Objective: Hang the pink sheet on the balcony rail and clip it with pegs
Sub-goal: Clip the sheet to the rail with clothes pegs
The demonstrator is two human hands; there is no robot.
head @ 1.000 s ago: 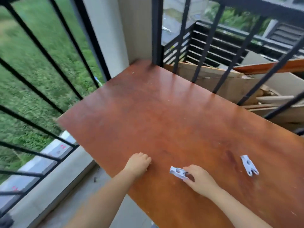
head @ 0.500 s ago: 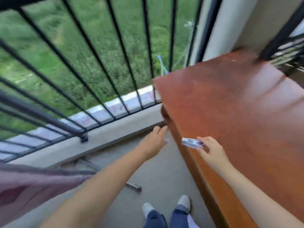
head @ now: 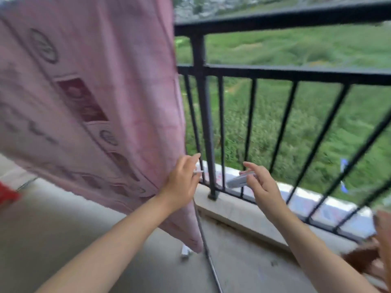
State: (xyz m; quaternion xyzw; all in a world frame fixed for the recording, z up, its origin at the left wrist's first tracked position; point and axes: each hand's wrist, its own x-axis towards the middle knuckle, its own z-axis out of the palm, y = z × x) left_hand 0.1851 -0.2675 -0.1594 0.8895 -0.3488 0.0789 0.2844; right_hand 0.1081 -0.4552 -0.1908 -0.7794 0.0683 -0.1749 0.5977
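Note:
The pink patterned sheet hangs down from the top of the black balcony rail and fills the left half of the view. My left hand rests against the sheet's right edge, low down, with its fingers extended. A thin white sliver shows beside its fingers, too blurred to identify. My right hand is just right of it, in front of the rail bars. It pinches a white peg between thumb and fingers, and the peg points left toward the sheet.
A concrete ledge runs under the rail bars. A thin metal pole leans on the floor below the sheet's corner, beside a small white object. A red item lies far left. The brown table's blurred corner is at lower right.
The view swung left from the brown table to the rail and the hanging sheet. My right hand carried the peg off the table. My left hand moved up against the sheet's edge.

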